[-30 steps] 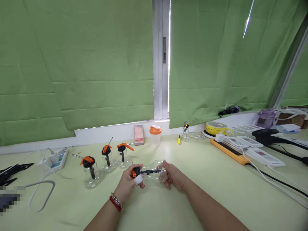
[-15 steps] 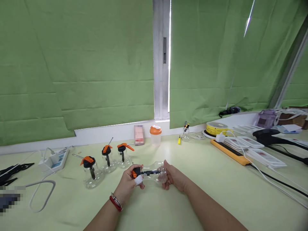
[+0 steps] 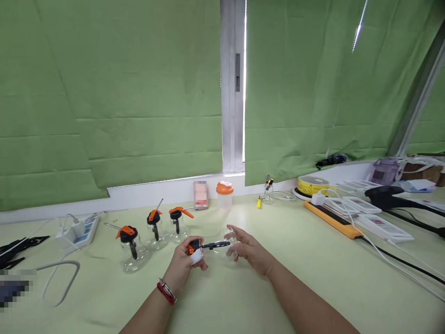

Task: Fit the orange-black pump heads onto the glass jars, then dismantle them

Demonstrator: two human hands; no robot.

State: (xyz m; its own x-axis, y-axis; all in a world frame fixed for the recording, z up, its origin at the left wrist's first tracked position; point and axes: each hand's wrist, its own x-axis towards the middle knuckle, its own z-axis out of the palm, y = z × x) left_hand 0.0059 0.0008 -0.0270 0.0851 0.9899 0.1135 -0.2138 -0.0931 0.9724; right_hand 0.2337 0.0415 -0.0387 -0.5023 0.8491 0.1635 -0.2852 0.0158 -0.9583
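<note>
A clear dispenser bottle [image 3: 222,237] with a black and orange pump cap [image 3: 193,246] lies sideways between my hands, just above the table. Inside it a black tube runs along the middle. My left hand [image 3: 183,260], a white wrap on its thumb, is closed around the cap end. The fingers of my right hand [image 3: 252,251] curl round the bottle's base on the right. To the left stand three similar bottles upright: one in front [image 3: 137,262], one in the middle [image 3: 158,239] and one nearest my left hand [image 3: 178,232]. Each has a black and orange top with a thin spout.
An orange-lidded cup [image 3: 225,197] stands by the wall beside a blurred pinkish box [image 3: 200,195]. A small jar of tools [image 3: 268,195] is farther right. White power strip [image 3: 83,232] lies left; an orange one [image 3: 332,220] with cables lies right.
The bottle has shifted slightly left and up, its base turned a little. My right hand has moved its grip around the base, while my left stays on the cap.
</note>
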